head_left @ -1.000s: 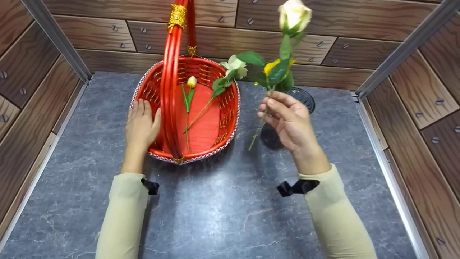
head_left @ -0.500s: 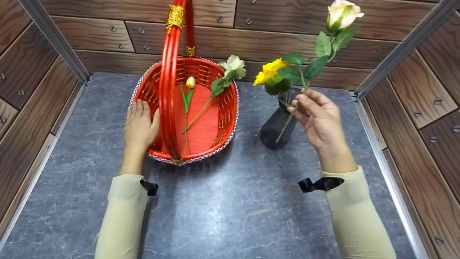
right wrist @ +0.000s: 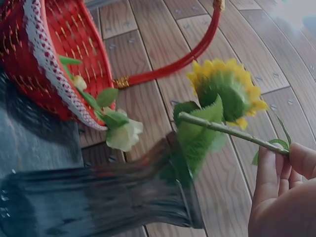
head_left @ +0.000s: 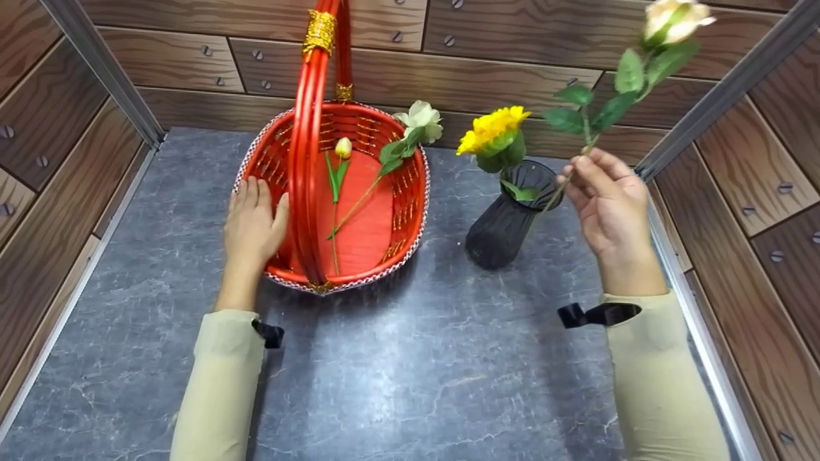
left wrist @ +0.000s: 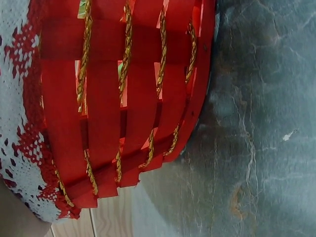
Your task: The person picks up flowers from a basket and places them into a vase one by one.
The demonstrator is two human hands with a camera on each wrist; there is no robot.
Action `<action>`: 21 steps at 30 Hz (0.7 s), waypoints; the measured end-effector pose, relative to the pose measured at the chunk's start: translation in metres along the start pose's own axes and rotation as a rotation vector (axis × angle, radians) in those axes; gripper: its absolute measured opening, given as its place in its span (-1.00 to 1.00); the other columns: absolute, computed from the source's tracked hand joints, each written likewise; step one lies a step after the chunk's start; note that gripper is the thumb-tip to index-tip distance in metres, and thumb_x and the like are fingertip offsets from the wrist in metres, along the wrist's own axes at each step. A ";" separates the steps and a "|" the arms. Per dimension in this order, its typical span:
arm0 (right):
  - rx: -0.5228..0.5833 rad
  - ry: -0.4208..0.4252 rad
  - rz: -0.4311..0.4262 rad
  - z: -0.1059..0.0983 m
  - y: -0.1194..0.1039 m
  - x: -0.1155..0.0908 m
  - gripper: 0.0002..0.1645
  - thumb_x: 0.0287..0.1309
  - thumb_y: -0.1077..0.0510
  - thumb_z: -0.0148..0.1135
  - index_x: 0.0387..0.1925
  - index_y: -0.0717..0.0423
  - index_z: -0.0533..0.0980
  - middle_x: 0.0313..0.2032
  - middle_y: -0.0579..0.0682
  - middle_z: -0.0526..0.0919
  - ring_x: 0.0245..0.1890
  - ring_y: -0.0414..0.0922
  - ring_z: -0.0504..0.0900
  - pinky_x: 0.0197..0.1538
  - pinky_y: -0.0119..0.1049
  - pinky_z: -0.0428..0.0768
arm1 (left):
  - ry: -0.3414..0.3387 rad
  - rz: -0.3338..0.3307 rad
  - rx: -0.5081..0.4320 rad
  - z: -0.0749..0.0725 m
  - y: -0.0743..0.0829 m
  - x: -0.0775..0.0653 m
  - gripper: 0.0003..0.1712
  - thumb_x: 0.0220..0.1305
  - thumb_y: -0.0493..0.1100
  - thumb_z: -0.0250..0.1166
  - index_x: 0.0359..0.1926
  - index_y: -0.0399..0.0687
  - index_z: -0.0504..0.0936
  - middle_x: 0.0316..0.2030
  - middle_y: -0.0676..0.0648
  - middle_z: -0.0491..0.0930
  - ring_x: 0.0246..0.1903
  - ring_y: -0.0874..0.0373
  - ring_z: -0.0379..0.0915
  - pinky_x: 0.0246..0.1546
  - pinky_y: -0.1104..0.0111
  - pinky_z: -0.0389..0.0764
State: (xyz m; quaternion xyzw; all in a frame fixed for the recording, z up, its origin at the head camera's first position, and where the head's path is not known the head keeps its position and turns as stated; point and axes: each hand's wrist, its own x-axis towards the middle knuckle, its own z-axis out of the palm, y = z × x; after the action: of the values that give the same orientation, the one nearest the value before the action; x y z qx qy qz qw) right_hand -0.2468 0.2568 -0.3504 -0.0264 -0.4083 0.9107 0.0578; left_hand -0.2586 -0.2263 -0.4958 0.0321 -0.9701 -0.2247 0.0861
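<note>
My right hand [head_left: 615, 214] pinches the stem of a cream rose [head_left: 674, 25] between thumb and fingers, its bloom up at the top right. The stem's lower end overlaps the rim of a dark ribbed glass vase [head_left: 500, 234]; in the right wrist view the cut stem [right wrist: 232, 131] points over the vase mouth. A yellow sunflower [head_left: 493, 131] stands in the vase. My left hand [head_left: 254, 221] rests with straight fingers on the left rim of a red woven basket [head_left: 410, 234]. Inside lie a pale yellow tulip [head_left: 343, 148] and a white flower [head_left: 421, 120], its bloom over the rim.
The basket's tall red handle [head_left: 304, 147] arches over its left half. Wood-patterned panels [head_left: 500, 77] close off the back and both sides of the grey marbled tabletop [head_left: 384, 371]. The left wrist view is mostly the basket's outer wall [left wrist: 103, 89].
My right hand has carried the rose to the right, from in front of the sunflower to the vase's right side. The vase and sunflower have come into full view. My left hand has stayed put.
</note>
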 end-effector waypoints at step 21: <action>-0.039 0.152 -0.166 -0.007 -0.002 0.034 -0.69 0.00 0.53 0.39 -0.21 0.38 0.49 -0.38 0.18 0.63 -0.40 0.00 0.69 -0.22 -0.20 0.76 | 0.013 -0.002 -0.014 0.002 0.001 -0.001 -0.13 0.55 0.26 -0.29 0.48 -0.41 0.12 0.51 -0.38 -0.02 0.54 -0.23 -0.24 0.54 -0.01 -0.24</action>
State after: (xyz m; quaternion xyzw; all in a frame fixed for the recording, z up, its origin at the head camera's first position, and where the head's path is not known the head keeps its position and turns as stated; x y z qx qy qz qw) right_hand -0.2793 0.2674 -0.3535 -0.0625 -0.4211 0.8900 0.1634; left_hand -0.2584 -0.2248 -0.4973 0.0339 -0.9679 -0.2312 0.0925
